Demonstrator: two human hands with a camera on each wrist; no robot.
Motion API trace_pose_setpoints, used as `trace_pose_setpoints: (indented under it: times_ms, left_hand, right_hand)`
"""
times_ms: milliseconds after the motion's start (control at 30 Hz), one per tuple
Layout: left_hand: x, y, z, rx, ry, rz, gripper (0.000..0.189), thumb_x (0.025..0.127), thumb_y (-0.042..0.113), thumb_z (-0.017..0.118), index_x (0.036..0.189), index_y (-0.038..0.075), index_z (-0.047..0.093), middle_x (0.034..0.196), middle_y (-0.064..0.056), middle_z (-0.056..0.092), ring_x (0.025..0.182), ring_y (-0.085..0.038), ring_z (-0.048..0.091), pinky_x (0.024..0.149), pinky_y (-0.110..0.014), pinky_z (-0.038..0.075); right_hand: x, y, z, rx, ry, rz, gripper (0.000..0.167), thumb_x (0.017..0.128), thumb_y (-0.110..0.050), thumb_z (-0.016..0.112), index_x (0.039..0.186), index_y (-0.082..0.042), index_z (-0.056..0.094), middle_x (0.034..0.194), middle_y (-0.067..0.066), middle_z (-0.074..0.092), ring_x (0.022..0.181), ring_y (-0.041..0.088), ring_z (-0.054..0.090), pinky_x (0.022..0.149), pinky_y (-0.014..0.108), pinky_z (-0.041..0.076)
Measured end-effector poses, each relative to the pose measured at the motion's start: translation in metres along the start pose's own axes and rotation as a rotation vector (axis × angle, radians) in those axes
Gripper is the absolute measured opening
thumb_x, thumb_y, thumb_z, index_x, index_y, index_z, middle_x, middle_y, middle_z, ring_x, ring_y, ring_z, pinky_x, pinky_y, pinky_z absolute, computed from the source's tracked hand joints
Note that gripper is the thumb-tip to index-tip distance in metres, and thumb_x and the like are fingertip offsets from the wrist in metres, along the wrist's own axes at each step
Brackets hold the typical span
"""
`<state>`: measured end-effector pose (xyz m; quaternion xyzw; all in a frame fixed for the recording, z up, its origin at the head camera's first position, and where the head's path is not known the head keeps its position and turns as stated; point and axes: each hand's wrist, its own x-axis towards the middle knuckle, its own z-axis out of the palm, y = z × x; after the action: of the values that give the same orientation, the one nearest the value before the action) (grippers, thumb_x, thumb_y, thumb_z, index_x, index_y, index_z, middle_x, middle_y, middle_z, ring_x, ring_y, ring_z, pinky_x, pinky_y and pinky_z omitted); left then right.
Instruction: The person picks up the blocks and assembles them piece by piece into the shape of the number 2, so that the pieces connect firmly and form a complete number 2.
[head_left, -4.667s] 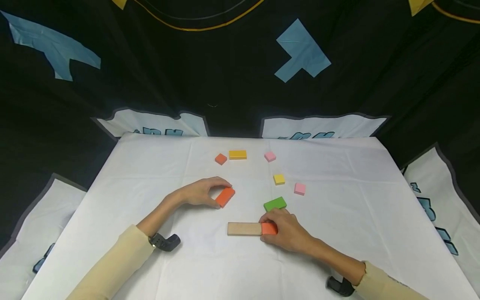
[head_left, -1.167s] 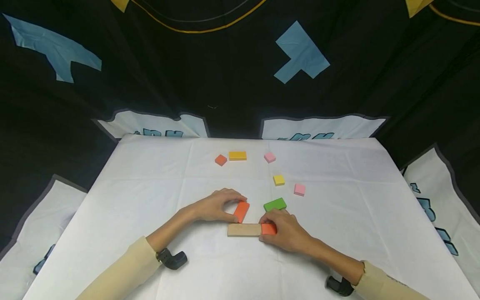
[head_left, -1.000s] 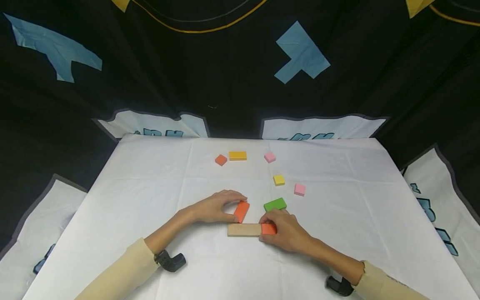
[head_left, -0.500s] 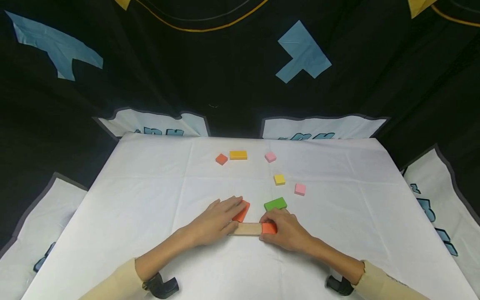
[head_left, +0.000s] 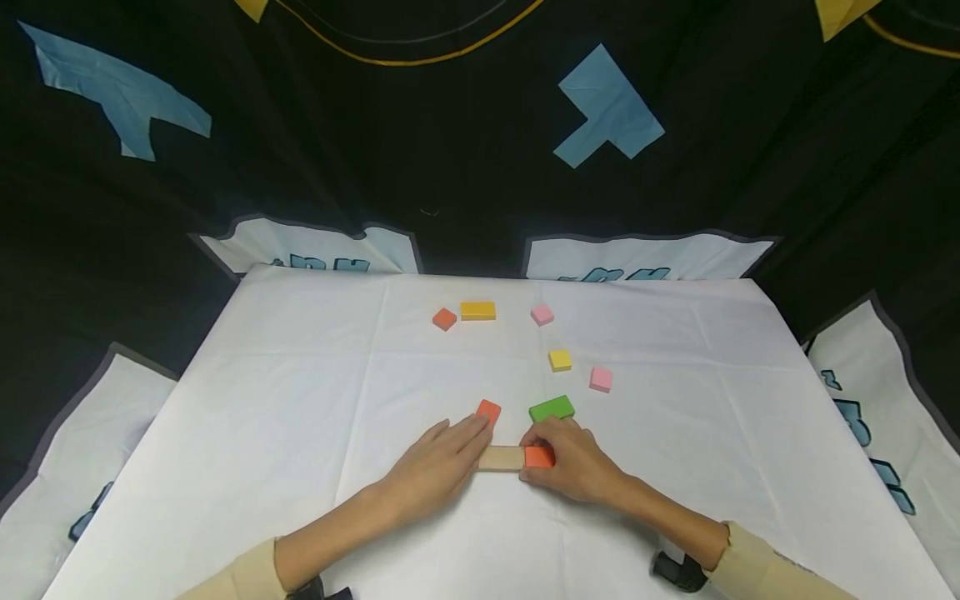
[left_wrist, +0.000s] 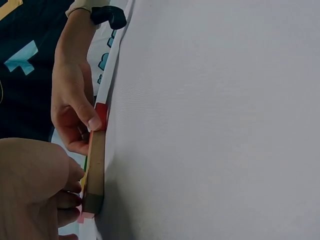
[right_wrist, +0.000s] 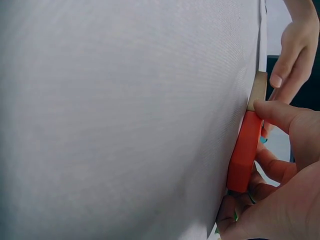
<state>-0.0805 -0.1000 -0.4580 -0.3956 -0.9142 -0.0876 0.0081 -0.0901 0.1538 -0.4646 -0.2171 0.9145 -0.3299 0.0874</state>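
Note:
On the white cloth lies a plain wooden block [head_left: 501, 458], end to end with an orange block [head_left: 539, 457]. My right hand [head_left: 573, 462] pinches that orange block close to the joint; in the right wrist view its thumb [right_wrist: 272, 112] rests at the seam. My left hand [head_left: 442, 462] reaches in from the left with straight fingers together. It covers the wooden block's left end and the near part of a second orange block [head_left: 489, 412]. Whether those fingers press either block cannot be told. Just beyond my right hand is a green block [head_left: 551, 407].
Farther back lie a small orange block [head_left: 445, 319], a long yellow block [head_left: 477, 311], a small yellow block [head_left: 559, 360] and two pink blocks, one far [head_left: 542, 314] and one nearer [head_left: 601, 379]. A dark curtain [head_left: 465, 150] hangs behind the table.
My left hand brought the second orange block right and nearer, to the wooden block. It then let go, straightened its fingers and moved nearer over both. My right hand has stayed put.

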Motion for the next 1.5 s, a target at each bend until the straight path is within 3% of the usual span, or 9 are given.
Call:
trace_pose_setpoints:
  times_ms: [233, 533, 700, 900, 1200, 1500]
  left_hand:
    - [-0.002, 0.0, 0.005, 0.038, 0.039, 0.017, 0.045, 0.101, 0.015, 0.058, 0.143, 0.0, 0.053, 0.149, -0.014, 0.048, 0.137, -0.027, 0.045, 0.108, -0.05, 0.039]
    - [-0.002, 0.001, 0.006, 0.033, 0.018, 0.001, 0.045, 0.103, 0.018, 0.055, 0.145, 0.001, 0.051, 0.151, -0.013, 0.045, 0.139, -0.026, 0.042, 0.11, -0.05, 0.036]
    - [-0.002, 0.001, 0.007, 0.036, 0.018, 0.003, 0.045, 0.103, 0.019, 0.055, 0.145, 0.002, 0.05, 0.151, -0.013, 0.045, 0.139, -0.026, 0.042, 0.11, -0.05, 0.036]
    - [-0.002, 0.001, 0.007, 0.038, 0.021, 0.003, 0.046, 0.102, 0.019, 0.056, 0.144, 0.001, 0.051, 0.151, -0.013, 0.046, 0.139, -0.026, 0.042, 0.111, -0.049, 0.036]
    - [-0.002, 0.001, 0.008, 0.034, 0.038, 0.013, 0.046, 0.101, 0.018, 0.058, 0.143, 0.0, 0.052, 0.15, -0.014, 0.046, 0.139, -0.027, 0.043, 0.111, -0.049, 0.036]
    - [-0.002, 0.001, 0.009, 0.031, 0.038, 0.008, 0.046, 0.102, 0.018, 0.057, 0.144, 0.0, 0.051, 0.15, -0.013, 0.047, 0.139, -0.026, 0.042, 0.111, -0.049, 0.035]
  right_hand:
    - [0.0, 0.0, 0.001, 0.001, 0.005, 0.005, 0.027, 0.078, -0.019, 0.086, 0.099, -0.018, 0.069, 0.092, -0.013, 0.056, 0.089, 0.013, 0.048, 0.076, 0.034, 0.039]
    - [-0.001, 0.001, 0.001, 0.008, 0.015, 0.003, 0.029, 0.078, -0.021, 0.086, 0.103, -0.016, 0.071, 0.096, -0.011, 0.059, 0.091, 0.013, 0.05, 0.076, 0.032, 0.044]
    - [-0.001, 0.003, -0.003, 0.082, 0.055, -0.004, 0.023, 0.082, -0.021, 0.084, 0.1, -0.016, 0.071, 0.096, -0.008, 0.062, 0.092, 0.013, 0.055, 0.082, 0.031, 0.051]
    - [0.002, 0.007, -0.015, 0.143, 0.106, -0.008, 0.013, 0.084, -0.012, 0.08, 0.093, -0.017, 0.07, 0.094, -0.006, 0.062, 0.091, 0.016, 0.058, 0.082, 0.034, 0.051]
    - [0.009, 0.02, -0.034, 0.158, 0.137, 0.028, 0.029, 0.081, -0.003, 0.081, 0.107, -0.013, 0.07, 0.108, 0.0, 0.063, 0.1, 0.023, 0.058, 0.081, 0.041, 0.049]
    - [0.015, 0.033, -0.037, 0.148, 0.087, 0.095, 0.05, 0.078, -0.001, 0.082, 0.125, -0.009, 0.066, 0.128, 0.008, 0.057, 0.117, 0.029, 0.054, 0.102, 0.05, 0.045]
